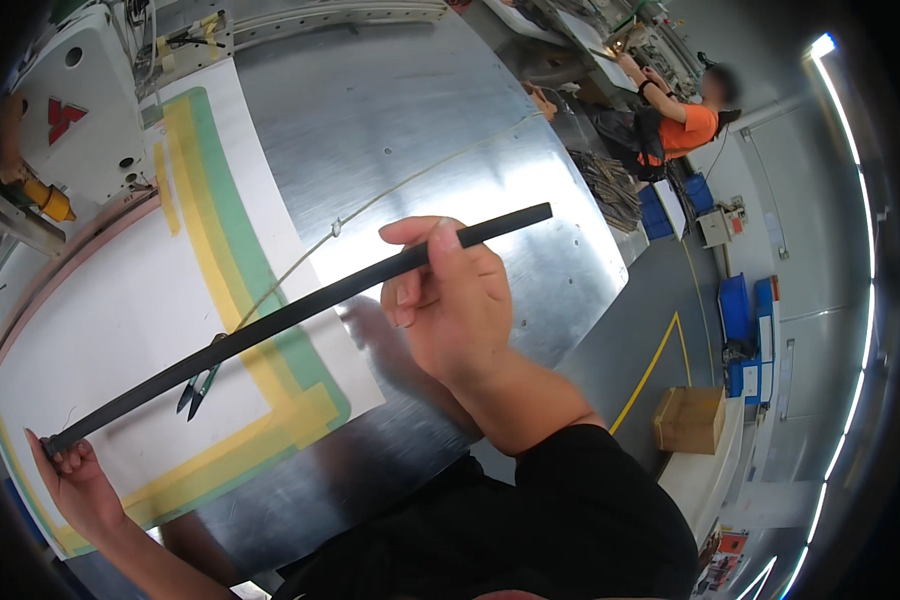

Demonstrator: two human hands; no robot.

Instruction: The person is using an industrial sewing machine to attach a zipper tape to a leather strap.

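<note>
My left hand (80, 480) is closed on the lower-left end of a long black strip (310, 305). My right hand (450, 310) grips the same strip near its upper-right part, thumb across it and fingers curled. The strip runs diagonally over a white board (120, 360) bordered with green and yellow tape. Snips (195, 392) lie beneath the strip, partly hidden by it, where a thin cord (300, 262) meets them; the cord stretches up across the metal tabletop (400, 120).
A white machine (80, 70) with a curved pink rail stands at upper left, beside another person's hand (12, 165) on a yellow tool. A co-worker (675, 125) in orange works at upper right near dark bundled strips (605, 190). Blue bins (735, 310) and a cardboard box (688, 420) are at right.
</note>
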